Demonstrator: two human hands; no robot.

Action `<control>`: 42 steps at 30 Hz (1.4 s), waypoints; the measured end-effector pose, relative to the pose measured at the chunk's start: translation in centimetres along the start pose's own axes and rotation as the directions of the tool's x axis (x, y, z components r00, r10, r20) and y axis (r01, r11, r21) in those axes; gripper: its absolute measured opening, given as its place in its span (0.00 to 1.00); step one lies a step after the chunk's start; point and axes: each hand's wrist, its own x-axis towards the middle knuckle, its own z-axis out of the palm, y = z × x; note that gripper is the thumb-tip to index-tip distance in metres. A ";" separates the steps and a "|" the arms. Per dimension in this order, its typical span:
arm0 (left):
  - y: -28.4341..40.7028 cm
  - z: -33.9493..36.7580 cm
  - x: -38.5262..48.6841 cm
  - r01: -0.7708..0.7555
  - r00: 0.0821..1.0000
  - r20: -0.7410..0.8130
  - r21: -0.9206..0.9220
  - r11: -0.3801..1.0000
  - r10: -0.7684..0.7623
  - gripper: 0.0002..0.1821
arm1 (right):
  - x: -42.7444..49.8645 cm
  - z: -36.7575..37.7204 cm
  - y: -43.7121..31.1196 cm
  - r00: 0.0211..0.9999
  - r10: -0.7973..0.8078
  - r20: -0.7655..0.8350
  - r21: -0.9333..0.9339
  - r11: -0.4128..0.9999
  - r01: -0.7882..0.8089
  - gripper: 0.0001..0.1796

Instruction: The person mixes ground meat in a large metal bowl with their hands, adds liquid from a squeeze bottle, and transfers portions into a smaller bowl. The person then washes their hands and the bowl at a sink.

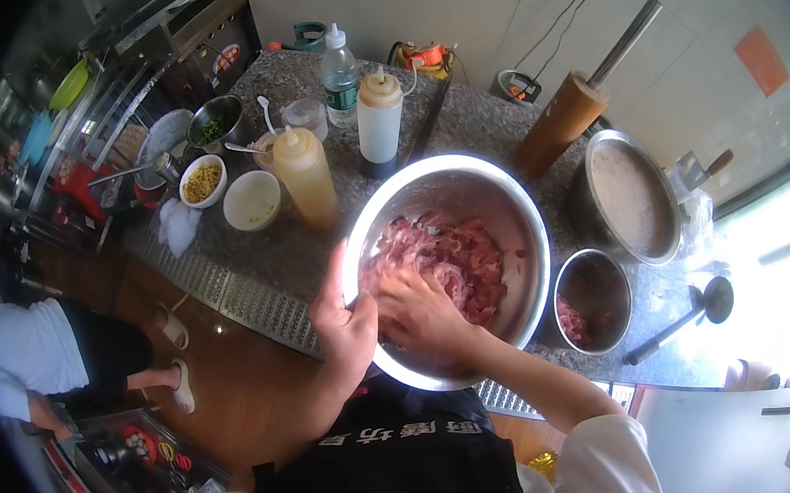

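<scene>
A large stainless steel bowl (pixel 529 284) of raw sliced meat (pixel 471 255) is tilted toward me at the counter's front edge. My left hand (pixel 347 318) grips the bowl's left rim, thumb on top. Inside the bowl, my right hand (pixel 420 311) presses into the meat at the lower left; its fingertips are blurred and partly sunk in it, so whether they close on any is hidden. Right of the bowl is a smaller steel pot (pixel 600 270) holding some raw meat. Behind it sits a big metal pot (pixel 668 234) of pale, cloudy contents.
Squeeze bottles (pixel 304 178), a white bowl (pixel 252 201) and a bowl of yellow shreds (pixel 202 181) stand to the left. A thick wooden cylinder (pixel 562 127) with a metal rod rises behind. A ladle (pixel 678 323) lies right. Another person (pixel 54 354) stands at lower left beside an open drawer (pixel 144 459).
</scene>
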 end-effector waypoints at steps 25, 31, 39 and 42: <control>1.3 -0.7 -0.6 0.060 0.994 0.093 0.000 0.998 -0.059 0.31 | 0.7 1.7 -2.9 0.973 -0.076 -0.216 0.361 0.920 0.152 0.14; 1.3 -1.3 -1.4 -0.045 0.998 0.052 0.118 0.992 0.039 0.31 | -2.4 -0.6 1.3 0.987 0.119 -0.110 -0.019 0.992 -0.122 0.15; 1.9 -0.9 -1.4 -0.125 0.991 0.068 0.186 0.975 0.114 0.31 | -2.7 0.0 -3.5 0.990 0.139 -0.020 0.026 0.990 -0.139 0.18; 1.7 -0.8 -1.6 -0.037 0.997 0.075 0.076 0.996 0.031 0.30 | -3.6 0.3 -2.0 0.999 -0.010 -0.052 -0.002 1.000 0.010 0.18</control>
